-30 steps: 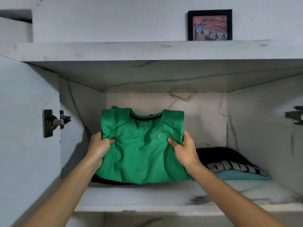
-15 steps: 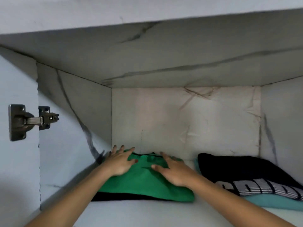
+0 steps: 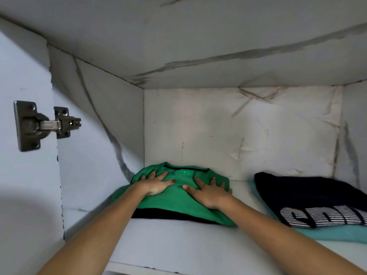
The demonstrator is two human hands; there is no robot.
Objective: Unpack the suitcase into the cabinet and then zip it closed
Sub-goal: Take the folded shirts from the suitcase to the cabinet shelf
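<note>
Shelf board [image 3: 178, 247] of the cabinet [image 3: 198, 40] lies nearest, white with grey veins, and both arms reach in across it. Just short of the hands, the hem of a folded green shirt [image 3: 178, 201] droops over the near edge of a black garment [image 3: 168, 215] lying beneath it.

The left hand [image 3: 156, 184] lies flat on the shirt's left half, fingers straight and spread, thumb angled inward; it grips nothing. The right hand [image 3: 209, 193] lies the same way on the right half, palm down, fingers fanned, pressing and holding nothing. A strip of green shows between the two thumbs.

Beyond the fingertips sits the shirt's dark-trimmed collar, which points away from the person toward the back wall [image 3: 238, 132]. The shirt's collar-to-hem line therefore runs front to back on the shelf; the low angle makes it hard to tell whether that is its longer side.

Right of the right hand, apart from the green shirt, a navy shirt [image 3: 309, 193] with striped white lettering rests on a teal garment [image 3: 337, 234]. Left of the left hand and higher up, a metal hinge [image 3: 39, 125] joins the open door [image 3: 25, 195] to the side wall.
</note>
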